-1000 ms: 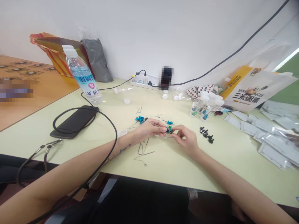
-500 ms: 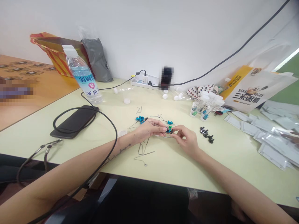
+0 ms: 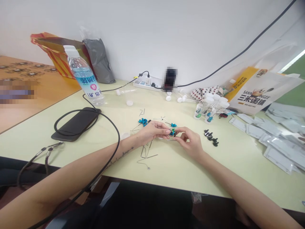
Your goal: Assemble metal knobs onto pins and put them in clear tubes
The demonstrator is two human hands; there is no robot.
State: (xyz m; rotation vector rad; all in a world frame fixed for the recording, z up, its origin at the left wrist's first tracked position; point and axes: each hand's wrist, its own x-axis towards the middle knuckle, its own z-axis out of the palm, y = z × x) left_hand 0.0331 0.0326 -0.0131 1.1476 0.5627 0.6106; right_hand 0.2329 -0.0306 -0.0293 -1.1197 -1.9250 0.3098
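Note:
My left hand [image 3: 152, 131] and my right hand [image 3: 189, 141] meet at the middle of the pale green table [image 3: 78, 144], fingers pinched together on a small cluster of blue, green and black parts [image 3: 172, 133]. What exactly each finger grips is too small to make out. Loose blue parts [image 3: 143, 121] lie just beyond my left hand, another blue part [image 3: 173, 125] sits above the cluster, and thin metal pins [image 3: 146, 154] lie under my left wrist. Several small black parts [image 3: 211, 137] rest to the right of my right hand.
A water bottle [image 3: 84, 78], a black phone [image 3: 75, 124] ringed by a black cable [image 3: 111, 127], a power strip [image 3: 146, 83], clear vials with white caps [image 3: 209, 106], a printed bag [image 3: 256, 93] and several flat plastic packets [image 3: 276, 140] surround the work area.

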